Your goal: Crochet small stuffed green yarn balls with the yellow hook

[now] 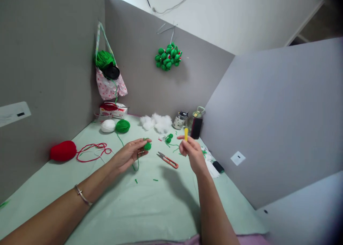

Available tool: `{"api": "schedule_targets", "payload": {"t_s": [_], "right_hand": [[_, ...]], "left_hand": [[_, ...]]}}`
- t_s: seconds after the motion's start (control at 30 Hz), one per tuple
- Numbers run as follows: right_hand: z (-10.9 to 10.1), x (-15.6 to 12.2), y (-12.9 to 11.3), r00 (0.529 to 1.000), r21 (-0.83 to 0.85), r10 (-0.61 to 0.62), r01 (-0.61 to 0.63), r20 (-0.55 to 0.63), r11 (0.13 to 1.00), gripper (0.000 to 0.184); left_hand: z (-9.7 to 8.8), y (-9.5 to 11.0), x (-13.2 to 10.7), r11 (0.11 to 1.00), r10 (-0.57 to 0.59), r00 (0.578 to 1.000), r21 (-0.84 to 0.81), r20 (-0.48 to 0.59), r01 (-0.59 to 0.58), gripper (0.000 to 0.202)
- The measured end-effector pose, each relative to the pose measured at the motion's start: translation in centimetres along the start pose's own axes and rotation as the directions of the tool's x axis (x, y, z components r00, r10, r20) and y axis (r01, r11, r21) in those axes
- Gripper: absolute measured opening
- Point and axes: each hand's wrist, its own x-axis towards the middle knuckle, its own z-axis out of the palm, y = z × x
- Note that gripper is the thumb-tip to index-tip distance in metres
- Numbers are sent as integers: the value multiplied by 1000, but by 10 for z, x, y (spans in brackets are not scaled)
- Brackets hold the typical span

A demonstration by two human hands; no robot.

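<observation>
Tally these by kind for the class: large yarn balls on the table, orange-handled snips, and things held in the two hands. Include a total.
Large yarn balls: red ball, white ball, green ball: 3
Orange-handled snips: 1
Yellow tool in right hand: 1
Small green piece in left hand: 1
Total: 6

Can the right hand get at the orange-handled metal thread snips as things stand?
Likely yes: the orange-handled metal snips lie near the right hand on the pale green cloth, with nothing visible between. That hand holds a slim yellow tool, though, which may hamper its grip.
</observation>
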Motion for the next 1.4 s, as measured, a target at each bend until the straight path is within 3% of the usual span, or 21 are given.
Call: {"api": "schedule_targets", "payload": {"t_s": [0.1, 0.2, 0.37, 0.47, 0.57, 0.77, 0.9, 1.03, 1.13, 1.27, 1.4], "right_hand": [[4, -7, -1, 984, -93, 88, -74, 156, 993, 28], [27, -12, 4, 979, -125, 119, -99, 165, 987, 32], [74, -18, 19, 958, -46, 151, -144, 243, 989, 41], [83, -17, 28, 971, 16, 143, -149, 191, 989, 30], [78, -13, 34, 985, 61, 141, -147, 96, 987, 24], [64, -8, 36, 990, 113, 115, -105, -82, 988, 28], [62, -8, 34, 993, 94, 67, -58, -93, 994, 27], [68, -12, 34, 998, 23, 12, -10, -55, 1000, 26], [78, -17, 33, 997, -47, -76, 75, -13, 996, 24], [91, -25, 33, 980, -143, -194, 199, 51, 969, 27], [97, -28, 38, 965, -229, -250, 260, 73, 938, 31]], "left_hand": [[-9, -1, -3, 997, 72, 993, 44, -97, -68, 24], [-8, -7, -7, 978, 173, 973, 141, -151, -152, 24], [-3, -25, -8, 903, 329, 942, 313, -69, -293, 18], [-2, -33, -8, 835, 421, 907, 399, -20, -379, 14], [-2, -34, -12, 760, 498, 867, 467, 27, -451, 15], [1, -36, -22, 673, 491, 849, 534, 196, -513, 24], [-7, -31, -16, 625, 570, 820, 617, 58, -478, 36], [-14, -25, -8, 630, 626, 772, 657, -112, -415, 22], [-10, -29, -5, 683, 581, 803, 615, -133, -392, 17], [-4, -40, -4, 766, 484, 871, 521, -83, -376, 19], [-3, -44, -3, 820, 413, 909, 459, -60, -342, 21]]}}
